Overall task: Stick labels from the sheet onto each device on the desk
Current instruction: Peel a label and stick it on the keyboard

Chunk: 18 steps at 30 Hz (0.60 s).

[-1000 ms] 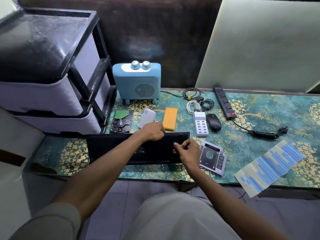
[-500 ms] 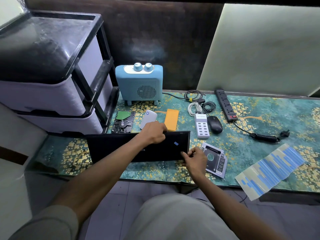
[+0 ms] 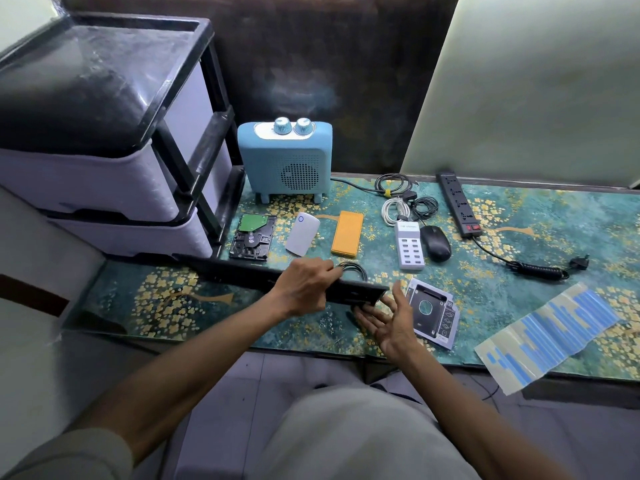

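A long black keyboard [image 3: 235, 273] is tipped up so I see it almost edge-on above the desk. My left hand [image 3: 304, 284] grips its upper edge near the right end, with the keyboard's cable looped by my fingers. My right hand [image 3: 389, 317] lies palm up with straight fingers under the keyboard's right end. The label sheet [image 3: 550, 332] with blue strips hangs over the desk's front edge at the right. A silver drive caddy [image 3: 434, 311] lies right beside my right hand.
Behind the keyboard lie a bare hard drive [image 3: 252, 237], a white power bank [image 3: 303, 233], an orange device [image 3: 347, 233], a white USB hub [image 3: 409, 244], a black mouse [image 3: 435, 243], coiled cables [image 3: 398, 202] and a power strip [image 3: 459, 204]. A blue heater [image 3: 285, 161] and drawer unit [image 3: 114, 150] stand at the back left.
The keyboard has been turned from showing its labelled back to nearly edge-on. My right hand let go of its corner and now lies open, palm up, beneath the right end.
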Each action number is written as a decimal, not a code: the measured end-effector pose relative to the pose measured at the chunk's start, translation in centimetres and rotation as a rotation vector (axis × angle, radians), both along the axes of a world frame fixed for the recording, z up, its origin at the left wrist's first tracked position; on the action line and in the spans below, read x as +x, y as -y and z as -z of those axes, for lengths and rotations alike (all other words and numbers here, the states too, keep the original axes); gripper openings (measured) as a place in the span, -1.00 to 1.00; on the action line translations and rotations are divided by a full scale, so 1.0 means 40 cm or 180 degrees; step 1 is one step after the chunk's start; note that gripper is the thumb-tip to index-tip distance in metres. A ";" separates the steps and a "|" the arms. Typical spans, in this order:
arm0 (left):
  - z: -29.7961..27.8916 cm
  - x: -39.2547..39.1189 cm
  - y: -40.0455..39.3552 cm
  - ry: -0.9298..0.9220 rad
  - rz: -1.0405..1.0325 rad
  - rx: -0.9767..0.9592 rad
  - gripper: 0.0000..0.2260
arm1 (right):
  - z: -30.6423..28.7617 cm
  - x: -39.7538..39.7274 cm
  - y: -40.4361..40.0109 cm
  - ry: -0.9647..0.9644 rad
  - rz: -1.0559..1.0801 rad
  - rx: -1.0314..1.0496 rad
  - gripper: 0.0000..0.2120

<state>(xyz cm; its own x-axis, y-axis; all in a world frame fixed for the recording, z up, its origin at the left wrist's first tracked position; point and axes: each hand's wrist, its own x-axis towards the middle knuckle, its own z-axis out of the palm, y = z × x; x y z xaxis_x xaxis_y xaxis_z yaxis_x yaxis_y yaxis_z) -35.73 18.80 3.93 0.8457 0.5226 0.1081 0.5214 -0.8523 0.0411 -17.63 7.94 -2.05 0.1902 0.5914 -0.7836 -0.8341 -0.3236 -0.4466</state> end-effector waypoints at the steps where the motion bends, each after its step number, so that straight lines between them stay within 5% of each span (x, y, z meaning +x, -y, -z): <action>1: 0.011 -0.006 0.014 -0.0094 0.0041 0.0054 -0.80 | 0.000 -0.005 0.001 0.0015 -0.0004 -0.0040 -0.56; 5: 0.045 -0.014 0.074 -0.0392 -0.0195 0.0034 -0.63 | 0.026 -0.011 0.011 0.0345 0.0146 -0.0145 -0.77; 10: 0.114 -0.024 0.149 -0.0674 -0.0601 -0.0298 -0.49 | 0.068 -0.013 0.021 0.1059 -0.0090 -0.0345 -0.59; 15: 0.169 -0.042 0.173 -0.0670 -0.0710 -0.0452 -0.37 | 0.070 -0.018 0.064 0.2268 -0.0594 -0.0352 -0.85; 18: 0.171 -0.039 0.164 -0.0724 -0.0685 -0.0463 -0.25 | 0.064 -0.011 0.072 0.2761 -0.0793 -0.0383 -0.74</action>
